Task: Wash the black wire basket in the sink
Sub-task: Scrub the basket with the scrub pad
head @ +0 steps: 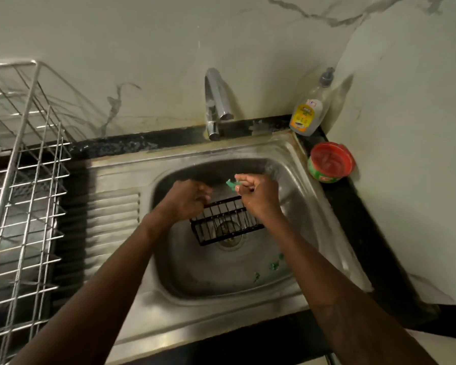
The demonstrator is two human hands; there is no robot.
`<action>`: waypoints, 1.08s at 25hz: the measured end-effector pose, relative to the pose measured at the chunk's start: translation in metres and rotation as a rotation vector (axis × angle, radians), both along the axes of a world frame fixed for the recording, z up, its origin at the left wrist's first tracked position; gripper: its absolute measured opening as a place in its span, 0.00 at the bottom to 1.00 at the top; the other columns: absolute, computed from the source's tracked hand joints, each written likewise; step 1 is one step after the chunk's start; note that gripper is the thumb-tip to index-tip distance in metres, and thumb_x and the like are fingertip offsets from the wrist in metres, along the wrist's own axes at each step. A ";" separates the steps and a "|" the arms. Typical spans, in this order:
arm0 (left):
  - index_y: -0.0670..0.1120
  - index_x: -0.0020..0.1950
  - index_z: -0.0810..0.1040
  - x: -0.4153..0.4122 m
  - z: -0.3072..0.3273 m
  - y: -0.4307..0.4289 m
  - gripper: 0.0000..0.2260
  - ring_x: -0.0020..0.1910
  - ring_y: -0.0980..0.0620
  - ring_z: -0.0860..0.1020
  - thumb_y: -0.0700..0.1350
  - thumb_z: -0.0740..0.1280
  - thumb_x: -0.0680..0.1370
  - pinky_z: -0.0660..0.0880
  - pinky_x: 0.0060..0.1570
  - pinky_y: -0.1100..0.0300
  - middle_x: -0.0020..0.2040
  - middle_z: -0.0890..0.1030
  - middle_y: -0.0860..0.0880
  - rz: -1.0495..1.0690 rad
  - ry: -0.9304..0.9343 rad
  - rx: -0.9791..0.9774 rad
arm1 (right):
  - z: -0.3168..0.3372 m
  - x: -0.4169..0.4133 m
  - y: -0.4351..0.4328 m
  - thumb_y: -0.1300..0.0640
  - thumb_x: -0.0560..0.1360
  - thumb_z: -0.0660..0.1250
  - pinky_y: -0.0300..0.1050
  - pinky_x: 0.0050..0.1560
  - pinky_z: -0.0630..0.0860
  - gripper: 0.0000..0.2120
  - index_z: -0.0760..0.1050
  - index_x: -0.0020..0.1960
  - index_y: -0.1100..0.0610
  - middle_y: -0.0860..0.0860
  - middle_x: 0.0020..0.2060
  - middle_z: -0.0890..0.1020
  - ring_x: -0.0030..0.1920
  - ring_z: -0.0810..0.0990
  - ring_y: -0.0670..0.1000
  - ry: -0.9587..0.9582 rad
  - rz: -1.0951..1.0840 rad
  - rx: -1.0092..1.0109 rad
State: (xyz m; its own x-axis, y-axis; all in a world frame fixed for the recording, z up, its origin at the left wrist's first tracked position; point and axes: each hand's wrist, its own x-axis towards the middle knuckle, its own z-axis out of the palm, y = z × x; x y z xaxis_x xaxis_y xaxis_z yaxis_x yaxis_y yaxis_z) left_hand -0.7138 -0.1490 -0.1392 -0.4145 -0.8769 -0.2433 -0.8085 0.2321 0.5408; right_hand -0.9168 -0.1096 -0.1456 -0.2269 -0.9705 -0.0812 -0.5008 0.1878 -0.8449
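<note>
**Q:** Which step does the figure show?

**A:** Scrubbing, as judged from the pose. The left hand (187,200) has its fingers curled over the far left rim of the black wire basket (227,225) and holds it tilted inside the sink (221,280), directly above the drain (231,242). The right hand (258,196) pinches a green scrap (232,183), probably a piece of scouring pad, between thumb and fingertips just above the basket's far rim. Whether the scrap touches the wire cannot be told.

**Q:** What does the next move call for?

**A:** Likely the scrap drawn along each wire in turn, with the left hand's grip firm enough to stop the light frame twisting. No water is seen leaving the tap (217,101), so a rinse appears not yet begun.

**Q:** Materials and shapes?

**A:** The basket is a shallow rectangular tray of thin, dark coated wires, closely spaced, with narrow gaps that are awkward to reach. The basin is dull brushed steel with rounded corners and a ribbed drainer to its left. Small green fragments (274,265) lie on its floor. The scrap looks soft and frayed. Beside the sink stand a clear plastic soap bottle (309,111), a red-lidded tub (331,162) and a bright wire dish rack (24,180).
</note>
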 end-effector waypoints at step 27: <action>0.45 0.45 0.82 0.031 -0.100 0.037 0.06 0.35 0.48 0.82 0.39 0.67 0.79 0.79 0.36 0.56 0.38 0.84 0.50 0.068 0.305 -0.381 | -0.043 -0.022 -0.002 0.71 0.76 0.67 0.37 0.38 0.71 0.12 0.84 0.55 0.61 0.60 0.46 0.80 0.44 0.80 0.57 0.677 -0.039 -0.067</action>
State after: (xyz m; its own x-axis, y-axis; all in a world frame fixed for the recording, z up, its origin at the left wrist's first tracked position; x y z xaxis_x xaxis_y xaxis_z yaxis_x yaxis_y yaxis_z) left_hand -0.6825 -0.1122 -0.2392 -0.3556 -0.9075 0.2234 -0.6465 0.4115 0.6425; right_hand -0.9392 -0.1121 -0.1882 -0.2415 -0.9586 0.1509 -0.9171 0.1746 -0.3584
